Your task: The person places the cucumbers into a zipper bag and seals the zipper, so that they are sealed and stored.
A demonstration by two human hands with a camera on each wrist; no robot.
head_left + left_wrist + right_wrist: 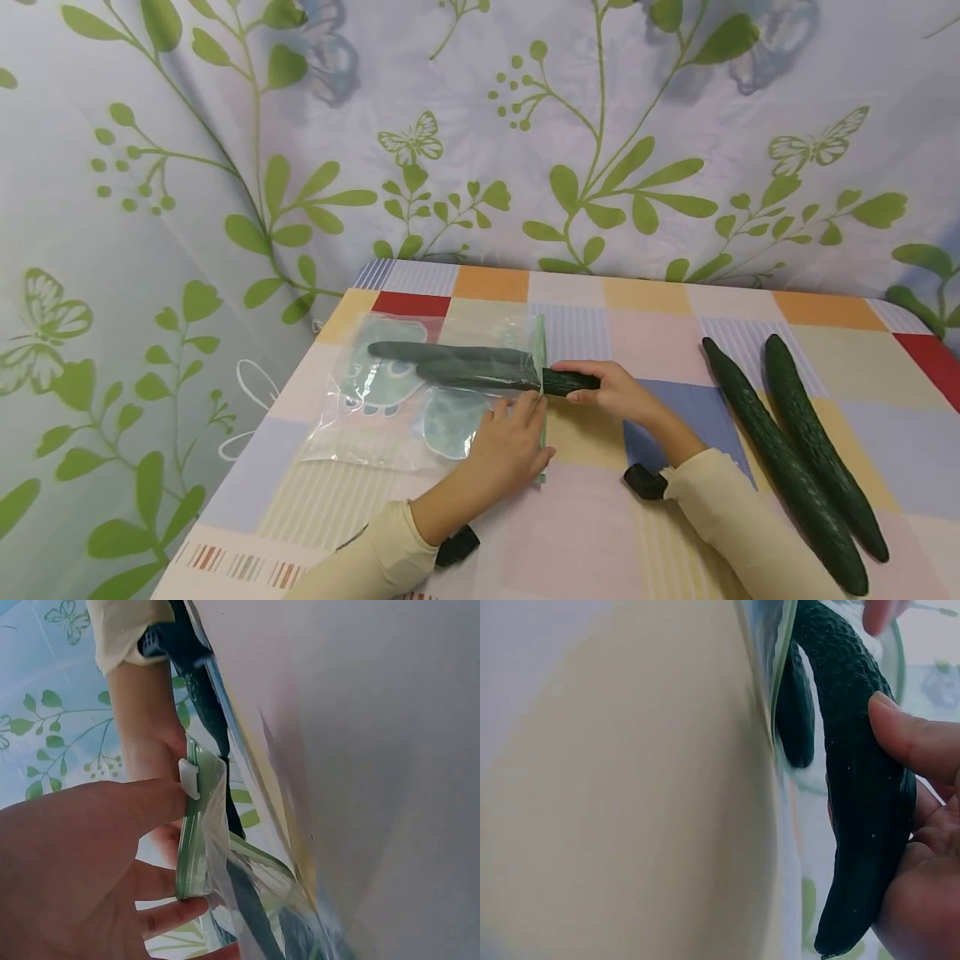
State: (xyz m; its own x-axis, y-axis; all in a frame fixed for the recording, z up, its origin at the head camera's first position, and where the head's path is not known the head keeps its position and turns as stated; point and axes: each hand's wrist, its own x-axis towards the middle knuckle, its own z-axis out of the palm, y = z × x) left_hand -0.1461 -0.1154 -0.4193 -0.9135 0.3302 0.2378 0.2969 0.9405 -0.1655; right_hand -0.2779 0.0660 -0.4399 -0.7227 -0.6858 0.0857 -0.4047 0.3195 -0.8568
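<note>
A clear zip bag [382, 442] with a green zip edge [193, 847] lies flat on the table, its mouth facing right. One cucumber [450, 352] is fully inside it. My right hand [618, 392] grips the outer end of a second cucumber [866, 795], thumb on one side and fingers on the other; the rest of this cucumber is inside the bag, beside the first. My left hand [504, 442] holds the bag's mouth at the near side, with the thumb by a white slider [189, 778] and fingertips against the plastic.
Two more cucumbers, one [783, 462] left of the other [821, 442], lie side by side at the table's right. A patchwork-patterned cloth [577, 517] covers the table. Behind stands a leaf-print curtain [465, 75]. A white cord [251, 379] shows past the left edge.
</note>
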